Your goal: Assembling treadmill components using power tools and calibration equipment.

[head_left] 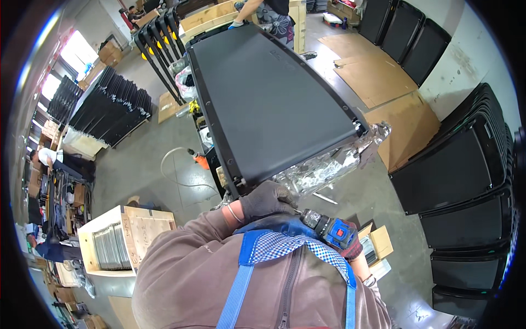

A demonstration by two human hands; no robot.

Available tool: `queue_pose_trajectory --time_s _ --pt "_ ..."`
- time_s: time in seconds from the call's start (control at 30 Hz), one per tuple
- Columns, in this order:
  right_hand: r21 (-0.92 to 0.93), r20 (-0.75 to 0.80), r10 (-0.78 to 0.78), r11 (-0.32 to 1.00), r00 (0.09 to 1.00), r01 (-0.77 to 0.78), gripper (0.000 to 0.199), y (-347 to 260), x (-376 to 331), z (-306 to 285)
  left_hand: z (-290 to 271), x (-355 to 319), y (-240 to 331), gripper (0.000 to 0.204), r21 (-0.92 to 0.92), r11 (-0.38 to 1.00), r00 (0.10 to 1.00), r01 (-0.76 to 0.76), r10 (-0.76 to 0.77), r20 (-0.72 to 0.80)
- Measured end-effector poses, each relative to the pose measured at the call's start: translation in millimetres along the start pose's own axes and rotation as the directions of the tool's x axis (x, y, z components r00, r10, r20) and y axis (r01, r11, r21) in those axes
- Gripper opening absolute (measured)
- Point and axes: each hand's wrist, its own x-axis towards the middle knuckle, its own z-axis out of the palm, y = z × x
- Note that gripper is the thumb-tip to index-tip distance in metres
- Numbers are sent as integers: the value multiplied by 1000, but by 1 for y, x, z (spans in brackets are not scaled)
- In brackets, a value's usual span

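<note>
My right hand (352,249), in a dark and reddish glove, grips a blue and black cordless drill (335,232) close to my waist. Its chuck points left toward my left hand (267,200), which wears a dark grey glove. The left fingers are pinched together just beside the drill's tip, and whatever they hold is too small or hidden to name. Directly ahead lies a large black panel (268,98) with a raised frame edge, its near corner by my left hand. Crumpled silver foil (329,167) wraps the support under its near right edge.
A co-worker's gloved hand (236,24) touches the panel's far end. An orange-handled tool (200,160) with a hose hangs at the left. Stacked black panels (457,170) line the right wall; a wooden crate (143,233) stands left, an open carton (379,241) right.
</note>
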Motion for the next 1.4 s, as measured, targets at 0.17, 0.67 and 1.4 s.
queue_pose_trajectory --time_s 0.17,0.67,1.4 --pt "411 -57 196 898 979 -156 45 -36 -6 49 -11 -48 -16 20 81 993 995 -91 87 50" --pt "-166 -243 381 890 892 -425 44 -89 -19 150 -3 -103 -79 34 -821 484 953 301 -126 275" --pt "-175 -338 175 954 925 -245 36 -79 -14 175 10 -94 -85 36 -564 802 973 194 -232 5"
